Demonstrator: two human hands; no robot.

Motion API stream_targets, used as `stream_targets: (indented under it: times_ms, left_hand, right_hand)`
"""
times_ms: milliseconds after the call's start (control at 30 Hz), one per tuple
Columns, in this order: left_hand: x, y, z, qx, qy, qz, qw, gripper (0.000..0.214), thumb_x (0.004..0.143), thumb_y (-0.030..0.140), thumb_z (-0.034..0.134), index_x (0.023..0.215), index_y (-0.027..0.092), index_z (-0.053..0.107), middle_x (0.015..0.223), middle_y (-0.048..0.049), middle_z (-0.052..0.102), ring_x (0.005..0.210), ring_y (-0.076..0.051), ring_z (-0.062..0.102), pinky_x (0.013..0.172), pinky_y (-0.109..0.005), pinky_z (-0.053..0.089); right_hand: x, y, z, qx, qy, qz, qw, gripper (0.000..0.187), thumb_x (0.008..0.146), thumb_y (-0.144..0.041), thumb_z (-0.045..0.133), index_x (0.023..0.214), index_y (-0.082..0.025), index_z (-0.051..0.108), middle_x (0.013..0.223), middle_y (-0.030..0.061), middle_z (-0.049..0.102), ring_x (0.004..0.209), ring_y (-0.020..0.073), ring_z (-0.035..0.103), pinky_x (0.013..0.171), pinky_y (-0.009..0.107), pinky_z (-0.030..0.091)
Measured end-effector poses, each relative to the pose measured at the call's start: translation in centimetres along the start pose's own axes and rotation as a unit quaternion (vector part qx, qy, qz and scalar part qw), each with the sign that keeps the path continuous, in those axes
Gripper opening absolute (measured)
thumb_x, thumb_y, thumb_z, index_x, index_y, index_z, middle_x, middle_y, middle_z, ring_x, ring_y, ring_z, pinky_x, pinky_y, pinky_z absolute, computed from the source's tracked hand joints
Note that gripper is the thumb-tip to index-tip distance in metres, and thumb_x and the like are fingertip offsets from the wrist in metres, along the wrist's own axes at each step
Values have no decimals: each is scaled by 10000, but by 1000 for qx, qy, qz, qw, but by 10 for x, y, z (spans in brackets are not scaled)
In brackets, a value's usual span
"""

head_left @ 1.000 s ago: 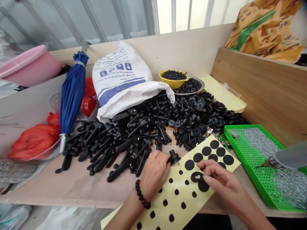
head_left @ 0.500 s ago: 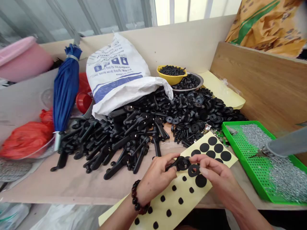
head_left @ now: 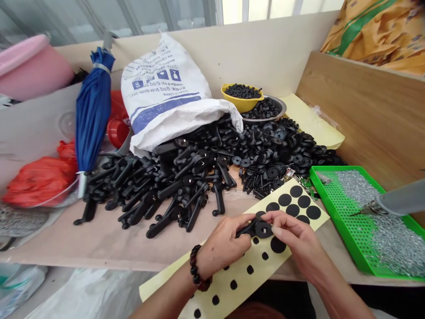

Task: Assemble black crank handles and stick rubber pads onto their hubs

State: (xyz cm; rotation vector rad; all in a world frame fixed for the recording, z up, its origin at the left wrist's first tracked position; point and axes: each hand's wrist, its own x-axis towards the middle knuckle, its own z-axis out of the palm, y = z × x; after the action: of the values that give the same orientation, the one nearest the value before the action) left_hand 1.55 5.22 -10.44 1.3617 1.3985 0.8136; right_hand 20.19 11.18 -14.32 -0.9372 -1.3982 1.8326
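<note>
My left hand (head_left: 221,243), with a bead bracelet at its wrist, grips a black plastic crank handle (head_left: 245,231) by its arm. A flat black ring-shaped sticker (head_left: 264,230) lies against the handle's round end, and a small metallic piece shows through its hole. The thumb and fingers of my right hand (head_left: 294,232) pinch the ring's right edge. Beneath both hands is a pale yellow backing sheet (head_left: 265,271) with black round stickers on its far part and small black dots on its near part.
Black crank handles (head_left: 179,186) and round caps (head_left: 272,146) are heaped behind my hands. A green tray (head_left: 360,266) of small metal pieces sits at right, with a grey power screwdriver (head_left: 398,199) over it. A white sack (head_left: 166,84), yellow bowl (head_left: 244,104) and blue umbrella (head_left: 93,115) stand farther back.
The ring, held beside the handle's round end before, now lies against that end. My right hand has moved slightly left and up with it. The whole view has shifted a little.
</note>
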Motion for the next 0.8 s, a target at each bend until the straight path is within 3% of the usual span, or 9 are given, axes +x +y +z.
stream_targets:
  times_ms: [333, 600, 800]
  left_hand:
    - [-2, -5, 2, -25, -5, -18, 1000, 515, 706, 96, 449, 1191, 184, 598, 851, 23, 649, 704, -126, 503, 605, -202, 375]
    - [-2, 0, 1, -8, -10, -25, 1000, 312, 744, 130, 450, 993, 147, 638, 750, 25, 619, 637, -111, 486, 571, -208, 349]
    - [-3, 2, 3, -4, -14, -29, 999, 311, 795, 174, 452, 1048, 151, 632, 800, 5, 650, 665, -130, 533, 596, -224, 379]
  right_hand:
    - [1, 3, 1, -15, 1, 1, 1000, 191, 774, -317, 649, 661, -188, 565, 993, 46, 612, 965, 210, 534, 762, 261, 402]
    - [1, 8, -1, -32, 7, -5, 999, 191, 780, -324, 651, 666, -191, 573, 992, 38, 611, 913, 189, 543, 728, 246, 409]
    - [-1, 5, -1, -39, 5, -11, 999, 182, 777, -322, 651, 670, -194, 578, 980, 39, 612, 899, 183, 549, 723, 240, 422]
